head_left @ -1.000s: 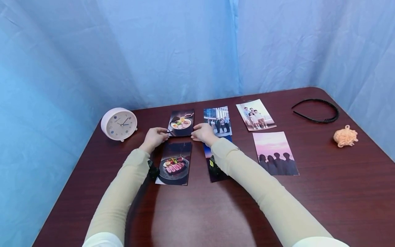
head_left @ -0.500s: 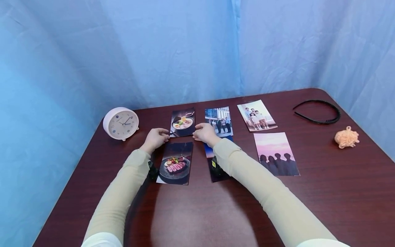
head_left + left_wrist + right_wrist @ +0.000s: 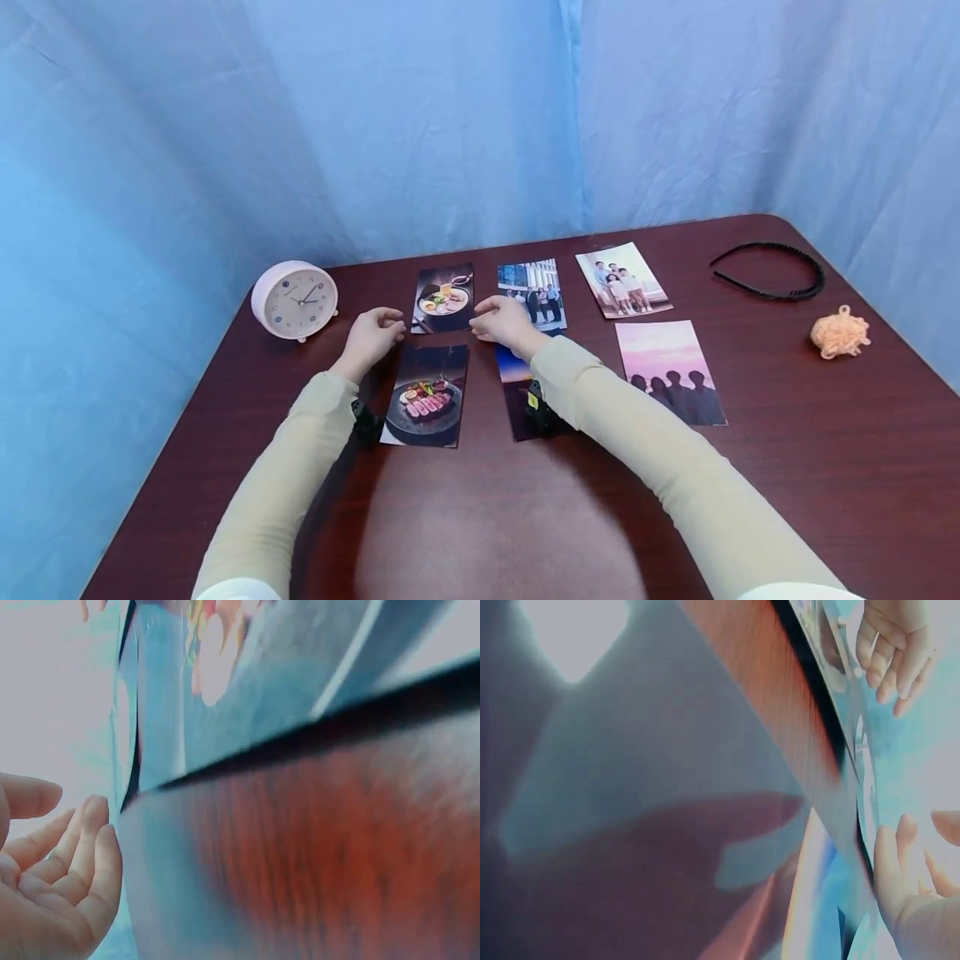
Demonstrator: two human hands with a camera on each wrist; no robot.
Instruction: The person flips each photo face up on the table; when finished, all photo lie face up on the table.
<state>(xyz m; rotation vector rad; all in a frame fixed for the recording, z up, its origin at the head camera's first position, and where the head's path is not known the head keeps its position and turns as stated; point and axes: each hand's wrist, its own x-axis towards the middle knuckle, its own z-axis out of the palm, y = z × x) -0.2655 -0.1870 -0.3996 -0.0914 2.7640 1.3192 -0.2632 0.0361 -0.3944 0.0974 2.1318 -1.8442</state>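
Observation:
A photo of a ramen bowl [image 3: 444, 298] lies flat on the table between the two hands. Just off its lower left corner is my left hand [image 3: 371, 340], holding nothing, its fingers loosely bent in the left wrist view. My right hand [image 3: 508, 323] has its fingertips right at the photo's lower right edge; in the right wrist view the fingers [image 3: 889, 862] are relaxed and grip nothing. Below the ramen picture lies a photo of sliced steak [image 3: 426, 396]. The right hand and wrist partly cover an office-group photo [image 3: 536, 287] and a dark blue photo [image 3: 517, 396].
Farther right lie a family photo [image 3: 624, 280] and a photo of silhouettes against a pink sky [image 3: 669, 367]. A white alarm clock [image 3: 296, 300] stands at the back left. Near the right edge are a black headband [image 3: 806, 271] and a peach-coloured yarn ball [image 3: 840, 332]. Blue curtains [image 3: 450, 125] hang behind the table.
The fingers were at both lower edges of the ramen photo; the left hand has since drawn away slightly to the left. The right hand has shifted a little, and the photo lies nearly as before.

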